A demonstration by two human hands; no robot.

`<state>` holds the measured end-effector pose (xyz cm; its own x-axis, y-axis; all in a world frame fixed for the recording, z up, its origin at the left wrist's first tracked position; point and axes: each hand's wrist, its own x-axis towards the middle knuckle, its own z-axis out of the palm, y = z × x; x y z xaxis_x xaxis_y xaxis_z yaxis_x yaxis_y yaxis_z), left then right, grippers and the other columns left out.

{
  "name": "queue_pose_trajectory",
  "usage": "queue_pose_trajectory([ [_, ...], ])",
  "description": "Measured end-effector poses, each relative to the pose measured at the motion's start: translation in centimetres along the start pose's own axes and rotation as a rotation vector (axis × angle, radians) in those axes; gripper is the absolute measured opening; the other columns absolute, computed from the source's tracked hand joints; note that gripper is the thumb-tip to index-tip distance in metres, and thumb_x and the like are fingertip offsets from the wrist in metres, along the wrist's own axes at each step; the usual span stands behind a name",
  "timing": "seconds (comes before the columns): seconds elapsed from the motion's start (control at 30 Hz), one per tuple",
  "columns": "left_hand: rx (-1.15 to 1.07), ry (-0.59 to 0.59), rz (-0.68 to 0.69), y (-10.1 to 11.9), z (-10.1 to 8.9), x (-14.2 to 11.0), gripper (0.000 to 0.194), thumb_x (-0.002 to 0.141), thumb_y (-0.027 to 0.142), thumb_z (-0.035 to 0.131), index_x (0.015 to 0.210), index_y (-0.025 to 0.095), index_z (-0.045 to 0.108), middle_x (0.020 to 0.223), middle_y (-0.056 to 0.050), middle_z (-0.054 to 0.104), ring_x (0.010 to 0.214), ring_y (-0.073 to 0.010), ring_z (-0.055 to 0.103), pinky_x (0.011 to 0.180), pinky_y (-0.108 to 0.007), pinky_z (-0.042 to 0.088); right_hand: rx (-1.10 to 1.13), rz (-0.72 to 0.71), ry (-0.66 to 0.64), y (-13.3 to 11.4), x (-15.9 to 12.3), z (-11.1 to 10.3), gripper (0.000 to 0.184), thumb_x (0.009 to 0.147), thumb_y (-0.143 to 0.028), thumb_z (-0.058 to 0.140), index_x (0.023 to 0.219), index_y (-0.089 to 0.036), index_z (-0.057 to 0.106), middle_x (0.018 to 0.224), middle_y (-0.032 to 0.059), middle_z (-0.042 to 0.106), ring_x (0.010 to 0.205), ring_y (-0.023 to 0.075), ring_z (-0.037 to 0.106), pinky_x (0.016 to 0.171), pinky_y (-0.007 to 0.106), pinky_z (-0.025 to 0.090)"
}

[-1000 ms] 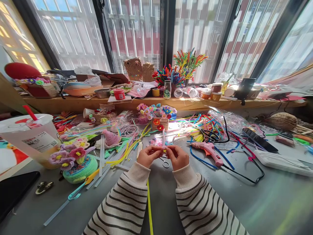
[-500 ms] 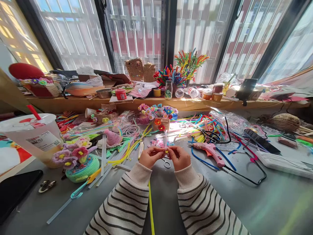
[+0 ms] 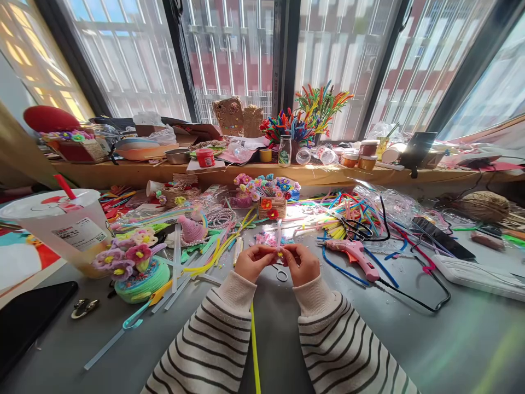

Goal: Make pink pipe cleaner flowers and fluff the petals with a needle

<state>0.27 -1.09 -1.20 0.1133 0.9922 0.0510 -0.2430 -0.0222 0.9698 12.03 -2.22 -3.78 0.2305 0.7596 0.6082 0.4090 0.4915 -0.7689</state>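
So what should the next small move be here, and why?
Probably steady the small pink piece with the left hand and ease the right hand slightly aside: both hands' fingertips meet around it, leaving its yellow spot visible but hiding much of its shape, so a look seems sensible before any further shaping.
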Motion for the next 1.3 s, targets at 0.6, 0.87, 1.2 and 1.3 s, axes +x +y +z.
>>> queue_pose_trajectory([
  [0.6, -0.053, 0.032, -0.071, 0.7, 0.5, -0.3, 0.023, 0.044, 0.025, 0.069, 0.062, 0.012, 0.062, 0.055, -0.001, 0.061, 0.055, -0.0105, 0.057, 0.056, -0.021, 0.049, 0.010, -0.002, 0.024, -0.6, -0.1, -0.2, 0.018, 0.074, -0.027, 0.045, 0.072, -0.014, 0.057, 0.063, 0.0042, 0.056, 0.046, 0.0101, 0.054, 0.039, 0.020, 0.048],
  [0.87, -0.078, 0.037, -0.079, 0.5, 0.3, -0.2, 0.024, 0.040, 0.025, 0.071, 0.058, 0.011, 0.061, 0.055, -0.001, 0.062, 0.055, -0.0119, 0.058, 0.060, -0.025, 0.049, 0.003, -0.014, 0.022, -0.6, -0.1, -0.2, 0.019, 0.074, -0.029, 0.044, 0.073, -0.015, 0.057, 0.065, 0.0043, 0.056, 0.048, 0.0101, 0.053, 0.037, 0.018, 0.048],
  [1.2, -0.079, 0.012, -0.140, 0.9, 0.4, -0.5, 0.022, 0.042, 0.022, 0.071, 0.059, 0.011, 0.063, 0.058, -0.003, 0.065, 0.059, -0.0148, 0.059, 0.067, -0.029, 0.048, 0.056, 0.035, 0.032, -0.7, -0.1, -0.2, 0.019, 0.073, -0.031, 0.046, 0.072, -0.016, 0.057, 0.064, 0.0037, 0.056, 0.048, 0.0112, 0.054, 0.038, 0.020, 0.049],
  [1.3, -0.139, 0.011, -0.183, 1.0, 0.2, -0.3, 0.022, 0.044, 0.021, 0.071, 0.062, 0.011, 0.063, 0.060, -0.002, 0.064, 0.059, -0.0128, 0.059, 0.065, -0.025, 0.048, 0.069, 0.044, 0.028, -0.7, -0.1, -0.3, 0.018, 0.073, -0.030, 0.046, 0.073, -0.016, 0.057, 0.064, 0.0036, 0.056, 0.049, 0.0111, 0.054, 0.040, 0.021, 0.049],
])
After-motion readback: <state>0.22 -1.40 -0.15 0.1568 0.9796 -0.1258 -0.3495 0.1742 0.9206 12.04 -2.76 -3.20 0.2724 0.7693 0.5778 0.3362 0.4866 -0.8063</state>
